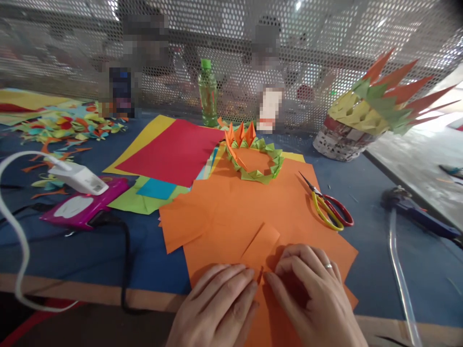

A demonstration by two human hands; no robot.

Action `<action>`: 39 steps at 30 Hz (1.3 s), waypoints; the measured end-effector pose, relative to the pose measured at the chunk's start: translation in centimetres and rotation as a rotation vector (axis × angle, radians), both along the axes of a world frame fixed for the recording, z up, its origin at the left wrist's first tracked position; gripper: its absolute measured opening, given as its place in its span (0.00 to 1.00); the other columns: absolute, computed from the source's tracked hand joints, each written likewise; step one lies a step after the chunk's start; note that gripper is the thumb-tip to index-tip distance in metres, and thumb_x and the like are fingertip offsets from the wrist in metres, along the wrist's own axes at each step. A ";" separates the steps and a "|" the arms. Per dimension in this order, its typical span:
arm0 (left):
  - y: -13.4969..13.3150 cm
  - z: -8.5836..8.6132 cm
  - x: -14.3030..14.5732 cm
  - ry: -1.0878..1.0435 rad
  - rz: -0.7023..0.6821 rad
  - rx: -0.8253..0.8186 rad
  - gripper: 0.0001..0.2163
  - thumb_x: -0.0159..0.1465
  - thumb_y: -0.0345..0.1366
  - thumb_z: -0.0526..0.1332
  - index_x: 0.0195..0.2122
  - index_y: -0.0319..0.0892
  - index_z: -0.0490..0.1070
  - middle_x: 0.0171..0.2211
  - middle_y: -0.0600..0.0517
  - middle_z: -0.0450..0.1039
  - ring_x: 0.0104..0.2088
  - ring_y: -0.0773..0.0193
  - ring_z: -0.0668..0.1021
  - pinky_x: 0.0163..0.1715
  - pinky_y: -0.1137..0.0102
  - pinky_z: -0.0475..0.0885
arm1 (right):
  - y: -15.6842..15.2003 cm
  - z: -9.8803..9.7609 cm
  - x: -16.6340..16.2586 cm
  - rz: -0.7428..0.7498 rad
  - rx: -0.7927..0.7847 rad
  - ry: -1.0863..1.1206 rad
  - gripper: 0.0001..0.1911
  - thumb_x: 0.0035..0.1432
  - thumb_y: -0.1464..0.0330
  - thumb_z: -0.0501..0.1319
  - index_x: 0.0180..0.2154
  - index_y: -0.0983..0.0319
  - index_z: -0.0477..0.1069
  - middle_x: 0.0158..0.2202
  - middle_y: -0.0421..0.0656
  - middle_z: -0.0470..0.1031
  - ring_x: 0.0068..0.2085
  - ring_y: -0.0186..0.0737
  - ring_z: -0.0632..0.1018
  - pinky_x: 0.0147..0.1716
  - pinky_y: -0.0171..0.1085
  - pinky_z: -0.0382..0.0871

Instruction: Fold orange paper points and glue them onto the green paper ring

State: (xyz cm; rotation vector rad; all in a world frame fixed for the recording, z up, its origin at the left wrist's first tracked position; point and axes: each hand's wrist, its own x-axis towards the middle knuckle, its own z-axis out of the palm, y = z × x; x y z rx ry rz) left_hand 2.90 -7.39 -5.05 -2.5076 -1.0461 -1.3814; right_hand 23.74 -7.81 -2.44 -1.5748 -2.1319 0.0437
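Observation:
My left hand and my right hand rest close together on an orange paper sheet at the table's near edge. Their fingertips pinch a small orange paper piece between them, one corner of it lifted. The left fingers lie fairly flat on it, and the right fingers are curled, a ring on one. Beyond the sheet lies a ring of folded green and orange paper points.
Scissors with red and yellow handles lie right of the sheet. Red, yellow, green and blue papers sit at left, with a pink device, a white charger and cables. A green bottle, a paper basket and a mesh screen stand behind.

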 end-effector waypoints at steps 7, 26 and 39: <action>-0.2 0.6 -0.6 0.094 -0.026 -0.104 0.11 0.74 0.28 0.57 0.48 0.39 0.80 0.46 0.52 0.83 0.50 0.65 0.82 0.61 0.70 0.71 | 0.3 -0.1 0.2 0.019 0.038 -0.046 0.08 0.64 0.61 0.64 0.34 0.56 0.69 0.38 0.40 0.76 0.40 0.41 0.76 0.37 0.39 0.66; 0.2 -0.8 0.6 0.008 0.049 0.028 0.13 0.75 0.29 0.55 0.49 0.42 0.80 0.41 0.52 0.82 0.48 0.65 0.81 0.62 0.68 0.69 | 0.3 -0.2 0.0 -0.006 0.070 -0.062 0.08 0.64 0.63 0.64 0.34 0.56 0.67 0.38 0.39 0.76 0.39 0.41 0.74 0.37 0.39 0.63; 0.4 0.7 -0.3 0.222 0.034 -0.018 0.11 0.75 0.34 0.57 0.49 0.43 0.80 0.42 0.54 0.81 0.47 0.67 0.80 0.63 0.70 0.66 | -0.4 -0.4 -1.2 -0.139 0.002 0.036 0.12 0.70 0.61 0.57 0.33 0.56 0.67 0.39 0.42 0.74 0.43 0.45 0.71 0.43 0.43 0.59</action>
